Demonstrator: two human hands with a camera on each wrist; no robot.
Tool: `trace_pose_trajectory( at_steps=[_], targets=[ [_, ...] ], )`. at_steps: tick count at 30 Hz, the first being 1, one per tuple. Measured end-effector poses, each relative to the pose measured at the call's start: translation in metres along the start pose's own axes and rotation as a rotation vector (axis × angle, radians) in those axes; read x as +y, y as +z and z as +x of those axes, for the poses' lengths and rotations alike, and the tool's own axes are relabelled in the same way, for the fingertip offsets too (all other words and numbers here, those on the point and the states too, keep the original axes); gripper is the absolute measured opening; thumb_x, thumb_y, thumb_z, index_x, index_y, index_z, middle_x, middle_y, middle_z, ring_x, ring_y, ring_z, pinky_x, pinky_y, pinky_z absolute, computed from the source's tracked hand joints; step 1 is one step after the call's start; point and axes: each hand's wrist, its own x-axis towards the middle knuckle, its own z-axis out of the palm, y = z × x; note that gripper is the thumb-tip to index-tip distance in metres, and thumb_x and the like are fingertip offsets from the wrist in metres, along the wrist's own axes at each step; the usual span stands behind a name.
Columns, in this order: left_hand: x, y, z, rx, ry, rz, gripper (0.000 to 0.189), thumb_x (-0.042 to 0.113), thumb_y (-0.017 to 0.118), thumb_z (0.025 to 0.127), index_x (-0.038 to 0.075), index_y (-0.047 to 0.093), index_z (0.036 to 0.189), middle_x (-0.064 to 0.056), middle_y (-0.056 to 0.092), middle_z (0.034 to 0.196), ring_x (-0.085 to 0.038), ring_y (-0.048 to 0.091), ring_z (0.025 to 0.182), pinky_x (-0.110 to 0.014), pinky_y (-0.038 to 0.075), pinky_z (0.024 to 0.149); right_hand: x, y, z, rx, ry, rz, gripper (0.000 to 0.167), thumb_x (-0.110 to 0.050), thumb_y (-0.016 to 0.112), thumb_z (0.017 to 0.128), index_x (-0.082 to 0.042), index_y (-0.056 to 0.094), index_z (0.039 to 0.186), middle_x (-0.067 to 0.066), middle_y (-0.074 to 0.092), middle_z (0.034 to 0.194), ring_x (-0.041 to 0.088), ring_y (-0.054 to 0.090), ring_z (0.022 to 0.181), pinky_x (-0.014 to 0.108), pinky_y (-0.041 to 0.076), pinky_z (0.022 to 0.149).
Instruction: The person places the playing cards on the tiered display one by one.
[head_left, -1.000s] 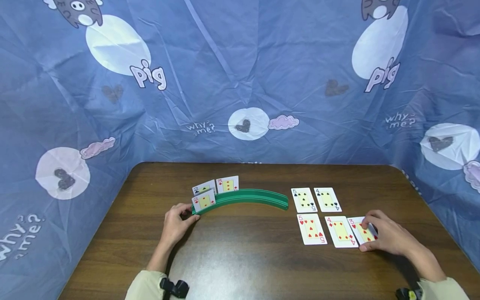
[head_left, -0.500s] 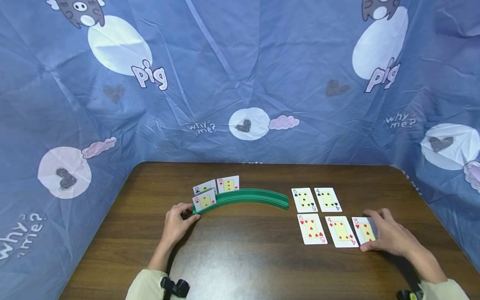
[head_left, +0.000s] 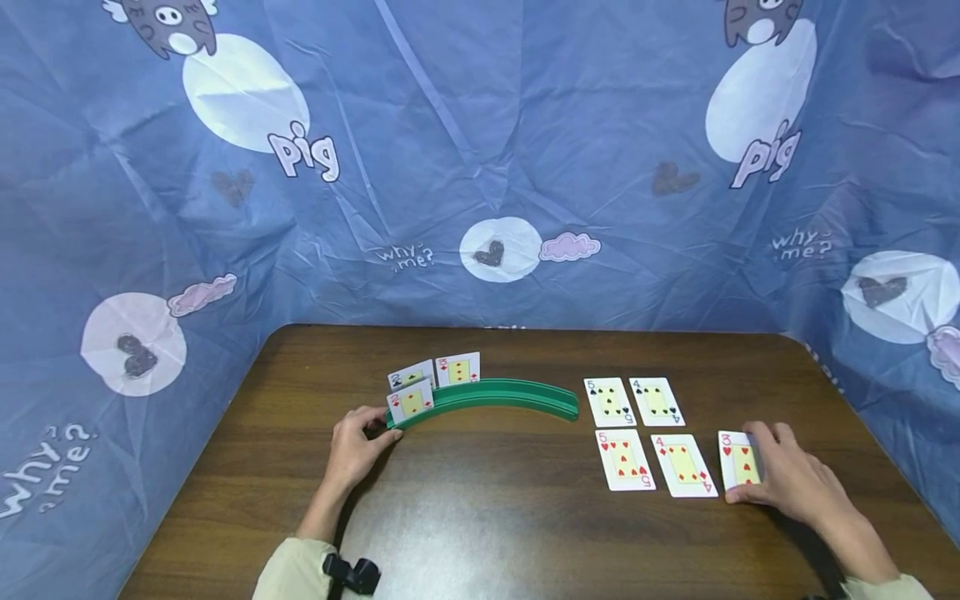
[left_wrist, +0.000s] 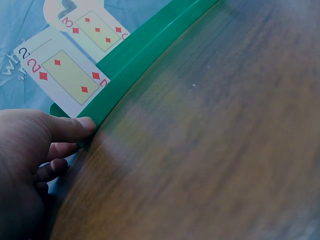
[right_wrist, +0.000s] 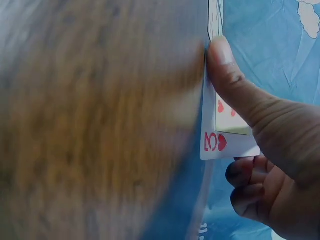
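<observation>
At the left end of the curved green card holder [head_left: 502,400], my left hand [head_left: 356,450] pinches the rail; its thumb [left_wrist: 80,127] presses the front face in the left wrist view. Standing in the holder are a two of diamonds [head_left: 410,403], a black two [head_left: 406,377] partly hidden behind it, and a three of diamonds [head_left: 457,368]. On the right, my right hand [head_left: 801,479] grips a three of hearts [head_left: 738,460] by its edges, thumb at the near edge and fingers at the far one. The hand covers the card's right part.
Face up beside the held card lies a four of diamonds [head_left: 684,465], with a five of hearts [head_left: 625,460] left of it. Behind them lie a five of spades [head_left: 609,402] and a four of spades [head_left: 657,402]. A blue printed cloth [head_left: 420,200] hangs behind the wooden table [head_left: 480,517].
My right hand has drawn the three of hearts to the right, opening a gap from the four of diamonds. My left hand keeps its place on the holder.
</observation>
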Motion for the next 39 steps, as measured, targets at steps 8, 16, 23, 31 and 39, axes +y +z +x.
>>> trace_pose_trajectory(
  at_steps=[8,16,23,31,39],
  targets=[
    [0.0,0.0,0.0,-0.001,0.006,-0.007,0.026,0.004,0.085,0.072,0.001,0.075,0.097,-0.011,0.069,0.085,-0.016,0.053,0.08,-0.026,0.04,0.073,0.004,-0.007,-0.004,0.145,-0.115,0.015,0.061,-0.014,0.088,0.069,-0.001,0.053,0.117,0.02,0.063,0.093,0.033,0.062,0.076,0.048,0.048,0.058],
    [0.001,0.0,0.0,-0.013,0.005,-0.004,0.024,0.005,0.084,0.074,0.001,0.075,0.097,-0.011,0.07,0.087,-0.017,0.055,0.081,-0.026,0.04,0.073,0.014,-0.018,-0.004,0.295,-0.247,-0.016,0.043,0.01,0.081,0.068,-0.006,0.062,0.103,0.005,0.068,0.084,0.005,0.057,0.069,0.032,0.046,0.057],
    [0.001,0.0,0.0,-0.006,0.005,-0.005,0.024,0.004,0.084,0.074,0.001,0.075,0.096,-0.011,0.069,0.086,-0.017,0.054,0.081,-0.026,0.039,0.073,0.014,-0.034,-0.005,0.313,-0.251,0.057,0.026,0.01,0.074,0.077,-0.008,0.064,0.094,-0.009,0.059,0.072,-0.012,0.04,0.068,0.02,0.035,0.056],
    [0.0,0.0,0.0,-0.005,0.002,-0.004,0.025,0.005,0.084,0.073,0.001,0.075,0.097,-0.011,0.069,0.086,-0.017,0.054,0.081,-0.025,0.039,0.072,0.006,-0.049,0.002,0.35,-0.265,0.118,0.012,0.002,0.069,0.089,-0.007,0.065,0.095,-0.015,0.052,0.067,-0.012,0.04,0.062,0.014,0.031,0.054],
    [0.001,0.0,0.0,-0.002,0.003,-0.005,0.025,0.004,0.084,0.073,0.001,0.075,0.096,-0.011,0.07,0.086,-0.016,0.054,0.08,-0.026,0.04,0.073,-0.017,-0.062,0.015,0.369,-0.245,0.17,0.016,0.002,0.07,0.088,-0.01,0.068,0.099,-0.013,0.054,0.068,-0.01,0.042,0.061,0.015,0.031,0.052]
  ],
)
